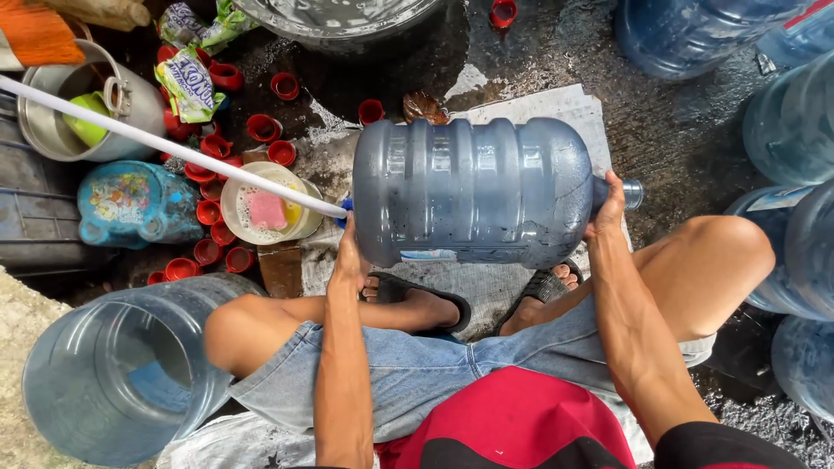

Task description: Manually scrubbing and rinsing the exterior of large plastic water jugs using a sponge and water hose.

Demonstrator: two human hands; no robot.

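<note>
The head view shows the left hand (349, 260) cupped with fingers spread against the flat base of a large blue water jug (473, 193), while the right hand (608, 213) wraps its shoulder, thumb lying up over the taper just short of the neck (632, 193). The jug lies on its side between the two hands, neck pointing to the person's right, held just above the sandalled feet (434, 304) and a grey mat (556, 108); its wall is wet and carries droplets. Judged from this, the step in hand is washing the jug's exterior, with the jug being turned or steadied. The next move calls for an even grip at both ends, since the wet plastic is likely slippery. A white rod (174, 148) crosses from the upper left and ends at the base beside the left hand. Further out lie a bowl with a pink sponge (265, 208), scattered red caps (261, 128) and more jugs.
</note>
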